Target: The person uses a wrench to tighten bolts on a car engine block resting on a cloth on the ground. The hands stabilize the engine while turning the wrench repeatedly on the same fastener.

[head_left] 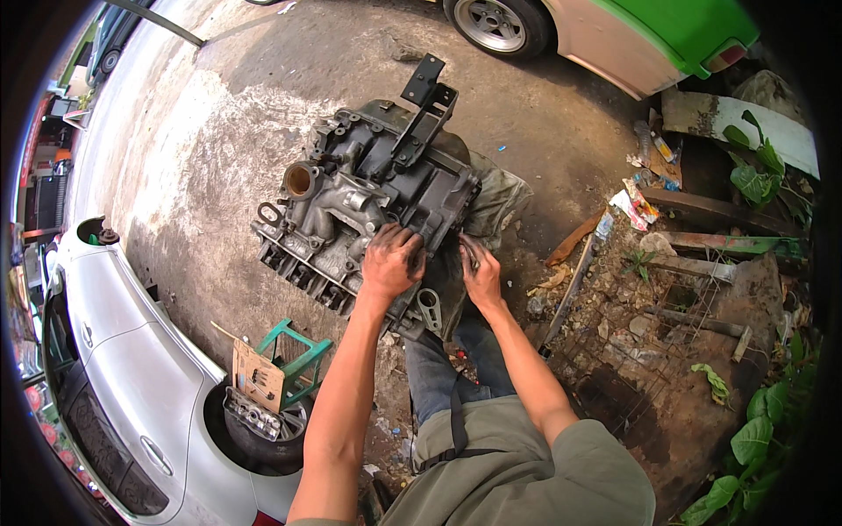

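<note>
A greasy engine [412,188] sits in front of me, with a metal intake manifold [342,206] on its left half and a black bracket [421,92] at its far end. My left hand [393,261] is closed at the near edge beside the manifold, its dirty fingers curled on the engine. Close to the engine's right side, my right hand [479,272] has closed fingers; whatever is between them is too small or hidden to name. A pale flat metal piece with round holes [430,309] shows at the near end, between my forearms.
A silver car [132,351] stands at left, a green van [631,35] at far right. A green stool [298,337] with cardboard and metal parts is at lower left. Wooden planks [702,241], litter and plants [754,421] line the right side. Cloth [500,188] lies under the engine.
</note>
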{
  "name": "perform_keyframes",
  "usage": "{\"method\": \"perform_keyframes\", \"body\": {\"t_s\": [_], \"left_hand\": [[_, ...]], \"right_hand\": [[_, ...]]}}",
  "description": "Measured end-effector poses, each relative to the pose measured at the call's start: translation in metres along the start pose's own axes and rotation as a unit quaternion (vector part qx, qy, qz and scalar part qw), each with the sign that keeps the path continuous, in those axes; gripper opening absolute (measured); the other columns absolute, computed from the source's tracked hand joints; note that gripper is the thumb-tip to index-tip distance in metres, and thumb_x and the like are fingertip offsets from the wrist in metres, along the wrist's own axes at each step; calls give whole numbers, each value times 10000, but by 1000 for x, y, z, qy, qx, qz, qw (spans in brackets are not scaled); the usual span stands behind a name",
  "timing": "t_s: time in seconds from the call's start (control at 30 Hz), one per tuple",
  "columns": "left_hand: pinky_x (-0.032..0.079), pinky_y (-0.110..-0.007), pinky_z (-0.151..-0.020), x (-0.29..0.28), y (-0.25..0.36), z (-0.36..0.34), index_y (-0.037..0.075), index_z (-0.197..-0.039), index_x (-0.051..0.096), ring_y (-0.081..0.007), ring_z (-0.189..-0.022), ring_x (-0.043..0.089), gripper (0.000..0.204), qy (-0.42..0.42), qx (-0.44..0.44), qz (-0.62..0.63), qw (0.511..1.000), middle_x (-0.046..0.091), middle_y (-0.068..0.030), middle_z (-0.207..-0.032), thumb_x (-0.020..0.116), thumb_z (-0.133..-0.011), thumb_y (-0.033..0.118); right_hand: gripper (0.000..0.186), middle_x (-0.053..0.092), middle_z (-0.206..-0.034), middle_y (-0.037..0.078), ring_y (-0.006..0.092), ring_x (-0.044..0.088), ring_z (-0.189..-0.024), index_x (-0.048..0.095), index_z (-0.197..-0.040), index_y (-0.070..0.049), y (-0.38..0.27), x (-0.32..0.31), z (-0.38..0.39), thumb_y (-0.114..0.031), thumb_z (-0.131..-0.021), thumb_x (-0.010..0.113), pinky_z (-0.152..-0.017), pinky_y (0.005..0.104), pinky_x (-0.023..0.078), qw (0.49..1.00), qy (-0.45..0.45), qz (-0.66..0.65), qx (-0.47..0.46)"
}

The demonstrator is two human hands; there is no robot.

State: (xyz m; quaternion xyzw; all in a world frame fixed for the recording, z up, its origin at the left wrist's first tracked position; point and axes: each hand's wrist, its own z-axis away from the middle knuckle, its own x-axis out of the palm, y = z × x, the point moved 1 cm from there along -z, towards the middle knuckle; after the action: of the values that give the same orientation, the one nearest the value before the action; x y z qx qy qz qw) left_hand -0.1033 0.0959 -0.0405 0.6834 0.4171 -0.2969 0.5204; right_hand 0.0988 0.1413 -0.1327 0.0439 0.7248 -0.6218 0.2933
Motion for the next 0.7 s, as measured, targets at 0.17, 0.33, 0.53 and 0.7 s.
{"method": "perform_keyframes", "body": {"t_s": [0.17, 0.33, 0.53, 0.7], "left_hand": [[526, -457, -946, 0, 0, -1, 54, -888, 655, -373, -966, 643, 205, -3, 0, -1, 1000, 663, -121, -934, 729, -713, 132], [526, -460, -949, -2, 1, -2, 53, -889, 656, -376, -954, 647, 208, 5, 4, 3, 1000, 664, -125, -933, 730, -712, 132], [529, -453, -923, -2, 4, -3, 51, -829, 657, -375, -932, 656, 189, 34, 3, 9, 999, 656, -125, -864, 740, -665, 94], [528, -452, -915, -2, 3, -4, 52, -824, 650, -374, -914, 649, 182, 28, 6, 11, 1000, 646, -126, -850, 733, -669, 99]], "right_hand": [[283, 677, -1166, 221, 399, 674, -1032, 645, -1263, -6, -1, 3, 7, -91, -995, 609, -864, 423, 553, 1000, 4, 16, -19], [315, 657, -1188, 234, 414, 662, -1046, 628, -1281, 10, -6, 8, 10, -91, -983, 619, -890, 433, 550, 998, -1, 48, -48], [356, 618, -1210, 250, 427, 637, -1083, 615, -1290, 23, -7, 15, 13, -110, -961, 639, -911, 444, 542, 992, -26, 104, -69], [342, 608, -1158, 239, 432, 629, -1043, 604, -1265, 50, -5, 21, 4, -92, -954, 624, -874, 465, 536, 991, -34, 102, -79]]}}
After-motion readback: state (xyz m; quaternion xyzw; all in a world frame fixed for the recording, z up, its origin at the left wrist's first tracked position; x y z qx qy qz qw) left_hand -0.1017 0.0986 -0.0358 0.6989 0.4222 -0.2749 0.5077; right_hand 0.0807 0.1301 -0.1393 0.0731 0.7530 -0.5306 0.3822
